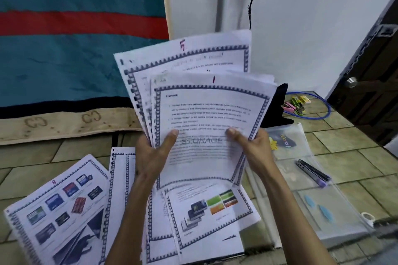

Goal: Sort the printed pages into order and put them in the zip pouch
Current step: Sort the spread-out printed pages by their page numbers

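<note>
Both your left hand (154,157) and right hand (254,148) pinch the fanned pages (206,118), page 1 in front; the zip pouch (312,180) lies on the floor, right, nearer your right hand.

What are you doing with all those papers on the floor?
A person is sorting printed pages. Both hands, left hand and right hand, hold a fanned bunch of pages with the page marked 1 in front and 5 behind. More loose pages, one marked 8, lie on the tiled floor. The clear zip pouch lies to the right with a pen on it.
</note>
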Demonstrator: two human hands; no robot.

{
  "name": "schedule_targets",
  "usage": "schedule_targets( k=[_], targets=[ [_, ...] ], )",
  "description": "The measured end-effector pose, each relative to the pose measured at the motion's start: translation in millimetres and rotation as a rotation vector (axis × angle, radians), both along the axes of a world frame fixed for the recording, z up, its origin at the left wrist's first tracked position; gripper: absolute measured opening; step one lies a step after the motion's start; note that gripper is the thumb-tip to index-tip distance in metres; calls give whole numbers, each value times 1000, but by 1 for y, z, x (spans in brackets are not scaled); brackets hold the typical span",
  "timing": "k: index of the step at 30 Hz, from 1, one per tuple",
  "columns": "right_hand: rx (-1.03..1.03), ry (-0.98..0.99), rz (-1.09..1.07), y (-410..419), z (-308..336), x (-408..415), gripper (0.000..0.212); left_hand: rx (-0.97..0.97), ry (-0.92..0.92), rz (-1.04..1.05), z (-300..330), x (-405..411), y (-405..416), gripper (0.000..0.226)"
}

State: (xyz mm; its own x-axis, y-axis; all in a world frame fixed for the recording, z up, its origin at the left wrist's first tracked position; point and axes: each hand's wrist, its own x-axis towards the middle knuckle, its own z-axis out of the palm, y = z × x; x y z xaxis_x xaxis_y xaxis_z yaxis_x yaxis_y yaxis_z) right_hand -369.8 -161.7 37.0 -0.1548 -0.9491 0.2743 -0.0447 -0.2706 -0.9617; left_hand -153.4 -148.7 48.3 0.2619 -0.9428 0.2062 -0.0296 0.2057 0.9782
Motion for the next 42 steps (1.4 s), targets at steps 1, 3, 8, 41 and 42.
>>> schedule_targets(
  k=[1,3,8,41,42],
  targets=[
    [-19,6,12,0,4,0,21,-24,-10,3,4,3,2,25],
    [-23,49,57,2,7,-2,24,-34,-60,-33,4,10,4,32],
    [11,148,105,8,1,-3,33,-9,-88,32,-3,12,7,50],
    [357,-50,86,21,-87,11,35,431,-94,-25,-95,6,17,47],
    [349,-56,77,20,-85,12,35,442,-66,13,-97,3,17,50]
  ],
)
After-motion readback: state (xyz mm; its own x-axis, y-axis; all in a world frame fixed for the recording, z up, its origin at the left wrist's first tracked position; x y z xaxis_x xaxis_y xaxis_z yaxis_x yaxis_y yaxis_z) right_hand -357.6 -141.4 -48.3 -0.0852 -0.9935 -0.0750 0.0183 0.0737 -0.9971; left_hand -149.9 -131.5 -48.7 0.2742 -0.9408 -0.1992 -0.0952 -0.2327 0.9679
